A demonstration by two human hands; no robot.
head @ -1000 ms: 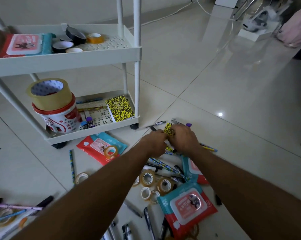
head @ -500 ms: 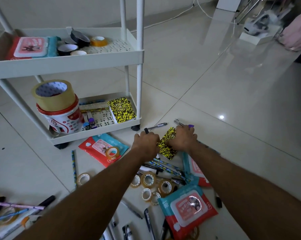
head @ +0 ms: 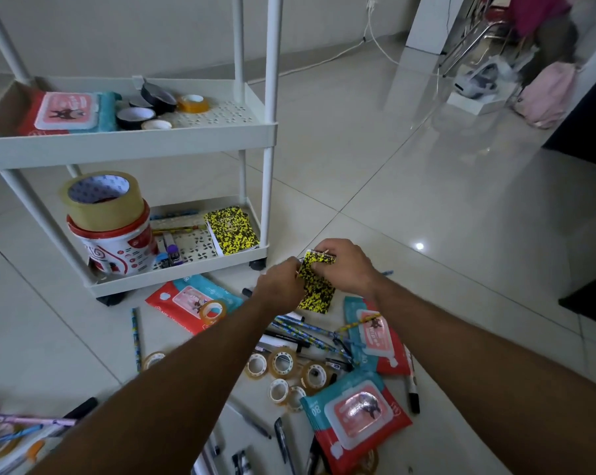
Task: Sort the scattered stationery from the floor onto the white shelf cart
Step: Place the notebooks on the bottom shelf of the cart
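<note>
A small yellow-and-black speckled spiral notepad (head: 317, 291) hangs above the floor, gripped from both sides. My left hand (head: 281, 284) pinches its left edge and my right hand (head: 346, 265) holds its top right by the spiral. The white shelf cart (head: 200, 140) stands to the left. Its bottom tray carries a matching speckled notepad (head: 231, 229), pencils, staplers and a tub topped with a brown tape roll (head: 103, 200). The upper tray has a wipes pack (head: 68, 111) and several tape rolls (head: 159, 101).
Below my arms the floor is strewn with wipes packs (head: 356, 419), clear tape rolls (head: 282, 363), patterned pencils (head: 306, 332) and pens. More pens lie at the lower left (head: 22, 421). A pink bag (head: 546, 94) and cables sit far right.
Both hands have lifted the speckled notepad off the floor pile; it now hangs upright and higher, a little closer to the cart.
</note>
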